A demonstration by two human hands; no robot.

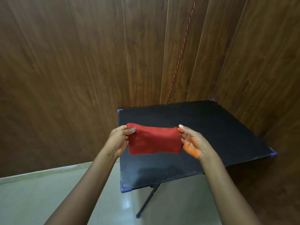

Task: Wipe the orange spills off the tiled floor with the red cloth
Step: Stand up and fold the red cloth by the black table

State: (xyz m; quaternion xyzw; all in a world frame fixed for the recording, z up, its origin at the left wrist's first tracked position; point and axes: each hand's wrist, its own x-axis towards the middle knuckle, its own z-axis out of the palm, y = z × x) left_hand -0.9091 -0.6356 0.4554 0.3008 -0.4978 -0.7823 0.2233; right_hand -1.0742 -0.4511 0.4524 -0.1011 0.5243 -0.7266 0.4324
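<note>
Cloth red, folded | left hand, right hand pinch ends | over table

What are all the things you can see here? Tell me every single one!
red cloth: one, red, folded, held above the table
table: one, black, in the room's corner
corner caps: four, blue, on the table's corners
table leg: one plainly seen, black, beneath the table
cord: one, red, hanging down the wall
wall panels: several, brown wood, behind and right
floor: one, pale tiles, lower left; no spills visible
left hand: one, pinches the cloth's left end
right hand: one, orange-stained palm, pinches the cloth's right end
</note>
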